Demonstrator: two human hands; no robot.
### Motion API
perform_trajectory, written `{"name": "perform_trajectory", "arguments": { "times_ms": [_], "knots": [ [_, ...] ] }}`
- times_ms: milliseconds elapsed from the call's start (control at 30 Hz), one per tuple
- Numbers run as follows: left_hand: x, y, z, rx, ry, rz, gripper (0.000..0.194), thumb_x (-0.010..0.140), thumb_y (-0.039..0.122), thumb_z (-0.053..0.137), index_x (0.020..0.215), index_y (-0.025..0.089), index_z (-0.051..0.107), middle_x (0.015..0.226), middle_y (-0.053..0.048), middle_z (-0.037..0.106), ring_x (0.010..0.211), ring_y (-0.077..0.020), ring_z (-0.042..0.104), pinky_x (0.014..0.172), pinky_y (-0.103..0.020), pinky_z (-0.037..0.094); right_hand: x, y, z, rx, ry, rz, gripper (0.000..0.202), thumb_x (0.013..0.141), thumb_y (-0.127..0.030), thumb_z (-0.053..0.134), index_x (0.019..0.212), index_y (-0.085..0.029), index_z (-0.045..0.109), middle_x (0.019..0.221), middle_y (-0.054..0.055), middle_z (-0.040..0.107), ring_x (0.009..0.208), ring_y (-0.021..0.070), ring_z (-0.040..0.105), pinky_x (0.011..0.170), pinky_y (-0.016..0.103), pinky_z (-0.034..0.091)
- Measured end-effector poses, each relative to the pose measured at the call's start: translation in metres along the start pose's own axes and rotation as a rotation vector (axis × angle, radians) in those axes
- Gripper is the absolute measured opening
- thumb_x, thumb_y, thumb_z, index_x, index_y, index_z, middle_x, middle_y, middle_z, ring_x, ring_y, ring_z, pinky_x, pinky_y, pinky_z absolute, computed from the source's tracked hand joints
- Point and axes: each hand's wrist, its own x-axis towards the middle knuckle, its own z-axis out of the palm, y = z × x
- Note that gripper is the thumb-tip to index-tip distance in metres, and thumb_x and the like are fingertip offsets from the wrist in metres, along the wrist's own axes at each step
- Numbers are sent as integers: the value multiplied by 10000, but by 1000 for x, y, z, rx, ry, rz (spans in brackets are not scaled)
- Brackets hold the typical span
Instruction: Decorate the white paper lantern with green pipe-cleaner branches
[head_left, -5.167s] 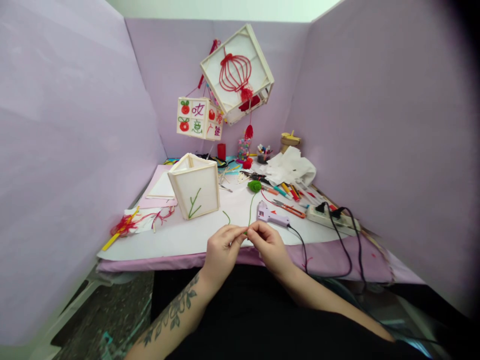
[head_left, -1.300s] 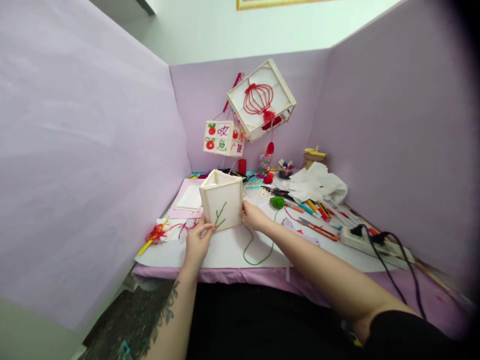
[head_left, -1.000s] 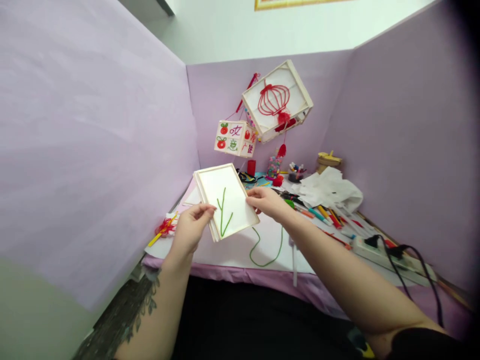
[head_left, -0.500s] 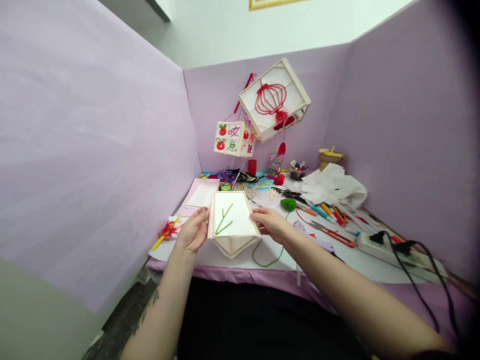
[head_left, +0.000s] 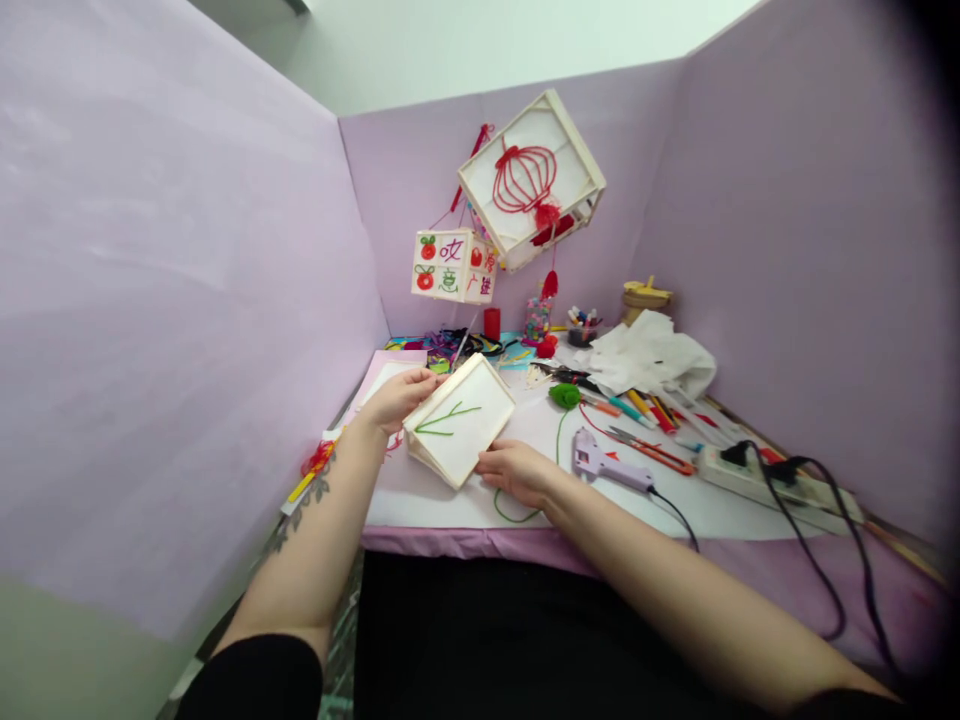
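Observation:
Between my hands is a white box lantern with a pale wooden stick frame, held tilted above the table. Green yarn forms a branching line on its upper panel. My left hand grips its upper left edge, fingers partly hidden behind the frame. My right hand holds the lower right edge. Just beyond my right hand lies a green yarn ball, its strand trailing toward the table's front. A lilac glue gun rests to the right of that strand.
Two decorated lanterns hang ahead: a large one with a red yarn design and a smaller one with characters. At right lie scissors, markers, crumpled white cloth and a power strip with black cords. Lilac panels enclose the table.
The lantern has turned clockwise in my hands, its left side lifted. My left hand has risen; my right hand has dropped lower. The glue gun now shows fully beyond my right arm.

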Motion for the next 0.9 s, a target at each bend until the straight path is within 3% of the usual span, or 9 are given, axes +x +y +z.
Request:
{"name": "perform_trajectory", "arguments": {
  "times_ms": [100,167,300,367,433,533,667,767,900],
  "knots": [
    [11,2,-5,77,18,-1,368,525,334,877,724,120,652,879,-113,728,639,-170,652,554,-248,479,-4,-1,-2,23,2,25,219,637,-200,640,855,-174,639,961,53,699,802,145,615,776,281,449],
    [8,3,-9,115,79,53,358,555,351,863,744,125,659,939,-120,727,744,-189,675,621,-253,491,-10,-2,-1,37,-13,32,200,627,-212,657,823,-177,640,984,54,691,822,143,612,806,278,445],
    [-21,4,-13,148,245,245,329,661,406,796,832,160,662,1157,-104,678,1044,-200,633,836,-274,474,-34,-4,-6,-1,-50,-19,247,624,-229,683,866,-190,662,1064,66,675,944,180,619,850,289,451],
    [-43,-2,-11,159,343,397,286,709,401,763,833,168,653,1172,-100,675,1067,-201,627,891,-306,466,-50,-9,-21,-178,-11,-137,275,674,-286,658,932,-195,671,1060,84,676,959,225,623,816,329,471],
    [-64,-14,-6,204,460,519,239,758,392,720,844,175,665,1062,-81,712,1014,-195,645,891,-323,477,-67,-17,-50,-502,144,-331,250,745,-340,591,919,-185,684,974,103,692,905,258,628,777,363,476],
    [-88,-39,7,364,546,569,182,792,350,692,860,181,695,898,-47,727,889,-185,658,851,-318,496,-86,-27,-103,-1009,584,-563,255,815,-340,508,912,-184,685,992,120,681,947,289,612,827,398,455],
    [-94,-74,37,570,507,648,109,829,285,648,848,199,711,893,-44,718,877,-181,650,798,-306,503,-88,-21,-153,-1471,578,-310,434,774,-348,620,1145,-125,644,1161,181,629,1069,359,564,909,441,421],
    [-92,-95,55,647,460,703,82,833,241,638,817,200,708,837,-45,718,793,-169,655,673,-274,508,-75,-8,-160,-1564,516,-188,611,767,-358,657,1310,-105,533,1214,208,587,1095,373,550,897,429,431],
    [-99,-112,55,695,435,754,80,845,195,621,824,198,698,838,-51,714,772,-162,655,625,-258,499,-61,-1,-162,-1557,451,-182,481,795,-304,633,1227,-96,595,1164,214,598,1073,348,570,907,403,433]
  ]
}}
